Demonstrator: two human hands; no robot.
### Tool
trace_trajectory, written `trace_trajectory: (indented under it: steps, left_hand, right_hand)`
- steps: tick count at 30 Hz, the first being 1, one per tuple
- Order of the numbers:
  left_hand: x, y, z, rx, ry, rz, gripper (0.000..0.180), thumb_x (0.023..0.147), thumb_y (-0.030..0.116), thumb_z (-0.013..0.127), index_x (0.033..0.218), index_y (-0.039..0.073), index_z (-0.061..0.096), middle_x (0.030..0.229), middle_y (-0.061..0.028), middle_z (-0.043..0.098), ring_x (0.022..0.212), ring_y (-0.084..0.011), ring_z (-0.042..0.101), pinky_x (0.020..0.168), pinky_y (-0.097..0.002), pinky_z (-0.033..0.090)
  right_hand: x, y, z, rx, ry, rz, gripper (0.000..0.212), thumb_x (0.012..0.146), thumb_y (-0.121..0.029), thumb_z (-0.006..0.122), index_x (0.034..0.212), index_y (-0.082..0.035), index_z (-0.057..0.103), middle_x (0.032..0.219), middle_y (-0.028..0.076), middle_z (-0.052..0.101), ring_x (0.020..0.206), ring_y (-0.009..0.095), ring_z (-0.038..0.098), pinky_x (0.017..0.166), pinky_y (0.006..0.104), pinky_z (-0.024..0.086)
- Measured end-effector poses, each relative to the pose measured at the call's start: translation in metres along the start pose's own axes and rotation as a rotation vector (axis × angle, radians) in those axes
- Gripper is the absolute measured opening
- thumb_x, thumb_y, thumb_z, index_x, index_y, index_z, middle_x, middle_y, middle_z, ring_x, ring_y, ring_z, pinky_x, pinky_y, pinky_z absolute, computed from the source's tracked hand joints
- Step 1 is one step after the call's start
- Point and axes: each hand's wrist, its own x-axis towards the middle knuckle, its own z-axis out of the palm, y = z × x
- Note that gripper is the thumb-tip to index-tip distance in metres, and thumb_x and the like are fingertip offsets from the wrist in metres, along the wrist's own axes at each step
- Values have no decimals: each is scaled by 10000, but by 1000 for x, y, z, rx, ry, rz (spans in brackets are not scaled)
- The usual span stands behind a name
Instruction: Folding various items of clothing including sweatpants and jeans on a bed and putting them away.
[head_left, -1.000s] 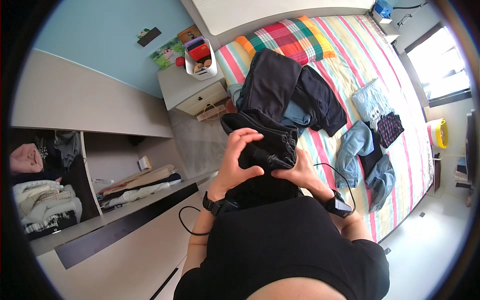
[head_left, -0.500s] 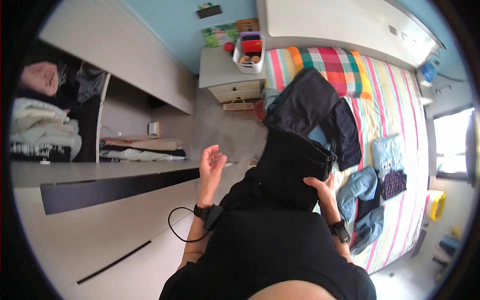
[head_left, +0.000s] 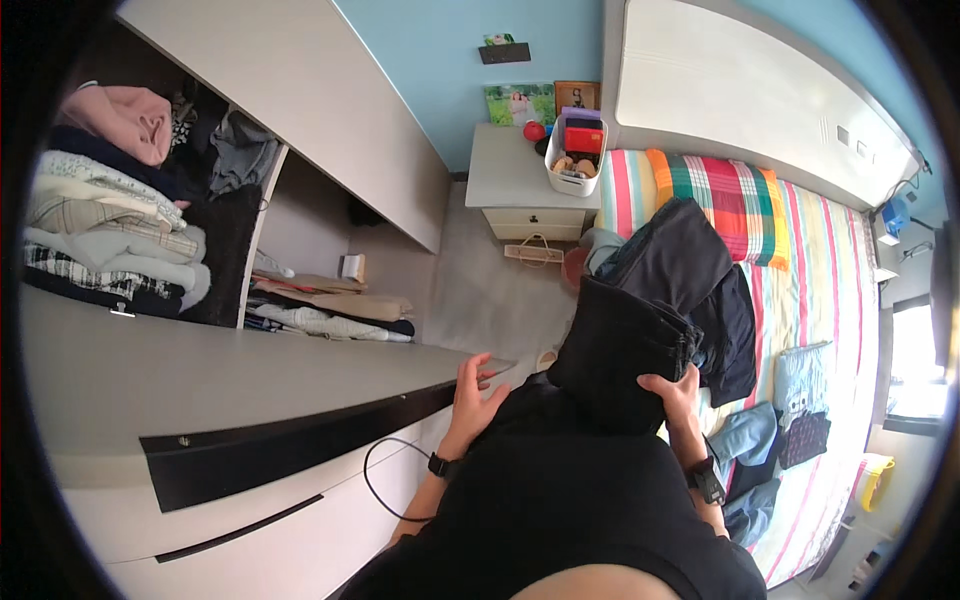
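Observation:
Folded black trousers [head_left: 618,345] hang in front of my body, at the bed's near-left side. My right hand [head_left: 680,400] grips their right edge, thumb on top and the other fingers hidden behind the fabric. My left hand [head_left: 477,408] holds nothing; its fingers are apart, close to the end of the wardrobe's grey ledge [head_left: 300,385]. Beyond the folded pair, dark trousers [head_left: 690,255] lie spread on the bed, near the plaid pillow [head_left: 725,208].
On the striped bed [head_left: 820,270] lie blue jeans [head_left: 750,435], a folded light blue garment [head_left: 803,375] and a dark patterned one [head_left: 805,440]. Stacked clothes [head_left: 115,225] fill the open wardrobe at left. A nightstand [head_left: 515,180] carries a white basket [head_left: 572,183].
The view has turned left, bringing more of the wardrobe into sight. My left hand has dropped closer to the ledge's end. My right hand keeps its grip on the folded black trousers.

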Motion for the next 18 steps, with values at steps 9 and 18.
trace_trajectory:
  steps: [9, 18]
  left_hand:
    - [-5, -13, -10, -168, -40, -116, 691, 740, 67, 655, 1293, 70, 241, 1191, -144, 394, 1003, -217, 508, 824, -330, 412]
    - [10, 11, 8, -332, 312, -240, 676, 724, 87, 668, 1277, 86, 279, 1171, -127, 453, 988, -200, 526, 822, -330, 426]
  right_hand:
    - [75, -21, 68, 100, -256, -25, 470, 552, -47, 695, 982, 63, 540, 912, 122, 615, 812, 190, 585, 786, 287, 446]
    - [159, -50, 135, -82, -630, -53, 454, 548, -88, 718, 959, 30, 566, 882, 86, 619, 815, 160, 569, 779, 278, 438]
